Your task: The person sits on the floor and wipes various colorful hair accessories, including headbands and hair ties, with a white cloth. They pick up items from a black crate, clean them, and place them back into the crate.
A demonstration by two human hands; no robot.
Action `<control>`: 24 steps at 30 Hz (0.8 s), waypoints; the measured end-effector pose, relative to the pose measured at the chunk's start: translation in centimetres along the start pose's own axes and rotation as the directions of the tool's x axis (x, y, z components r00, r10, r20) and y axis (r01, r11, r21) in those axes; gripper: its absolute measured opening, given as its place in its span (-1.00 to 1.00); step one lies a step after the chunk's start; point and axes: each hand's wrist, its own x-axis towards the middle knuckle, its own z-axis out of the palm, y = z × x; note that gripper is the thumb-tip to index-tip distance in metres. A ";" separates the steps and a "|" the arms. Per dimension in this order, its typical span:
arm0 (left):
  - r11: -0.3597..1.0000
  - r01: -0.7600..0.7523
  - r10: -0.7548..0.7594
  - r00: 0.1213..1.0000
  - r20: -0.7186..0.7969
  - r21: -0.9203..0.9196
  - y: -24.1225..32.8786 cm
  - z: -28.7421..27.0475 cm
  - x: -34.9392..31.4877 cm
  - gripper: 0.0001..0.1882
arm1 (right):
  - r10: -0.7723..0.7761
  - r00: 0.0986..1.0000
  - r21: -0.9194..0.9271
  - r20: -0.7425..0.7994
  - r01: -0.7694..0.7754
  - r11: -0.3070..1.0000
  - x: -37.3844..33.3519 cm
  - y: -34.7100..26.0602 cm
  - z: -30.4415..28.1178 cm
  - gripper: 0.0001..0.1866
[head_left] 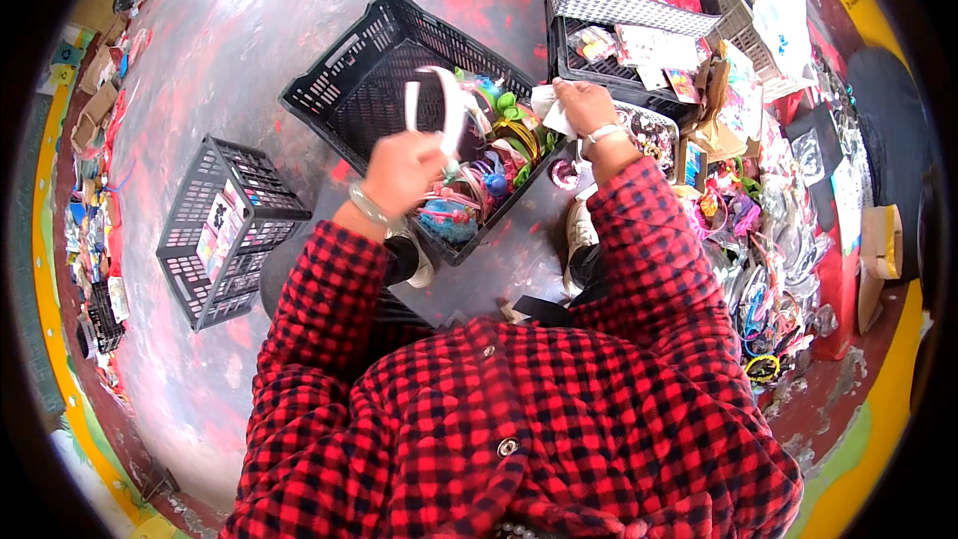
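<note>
My left hand (403, 175) is closed round the lower part of a white headband (454, 105), which it holds up over a black plastic crate (344, 70). Off to the right, my right hand (587, 107) pinches a small white card (552, 110) at the crate's right corner. Colourful headbands and hair accessories (494, 175) are heaped in the near right half of the crate, with green, blue and pink pieces among them. The far left half shows its bare slatted bottom. A pale bangle circles each wrist.
At the left stands a smaller black crate (235, 215) with printed packets inside. Stacked crates (634, 15) with packaged goods rise at the upper right. Loose hair accessories and clear plastic wrapping (788, 250) cover the floor along the right. My shoes (581, 240) flank the crate's near end.
</note>
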 end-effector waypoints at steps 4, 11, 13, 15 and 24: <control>0.427 0.375 -0.711 0.701 -0.050 -0.823 -8.5 0.5 2.2 -0.90 | 0.054 0.973 0.330 0.224 -0.128 0.935 -4.9 -5.2 -1.9 -0.70; -0.006 0.506 -0.859 0.438 0.264 -0.862 -17.3 6.9 5.4 -0.86 | 0.084 0.961 0.644 0.262 -0.239 0.726 -5.9 -6.1 -3.0 -0.77; -0.051 0.550 -0.904 0.329 0.273 -0.833 -20.1 8.8 6.1 -0.85 | 0.086 0.959 0.646 0.269 -0.246 0.722 -5.2 -5.9 -3.3 -0.76; -0.074 0.571 -0.923 0.271 0.273 -0.817 -23.0 11.5 6.2 -0.84 | 0.138 0.953 0.641 0.268 -0.284 0.713 -4.9 -5.3 -3.3 -0.74; -0.131 0.632 -0.867 0.300 0.397 -0.764 -27.3 16.9 6.5 -0.77 | 0.273 0.892 0.653 0.360 -0.450 0.609 -4.4 -5.9 -4.8 -0.75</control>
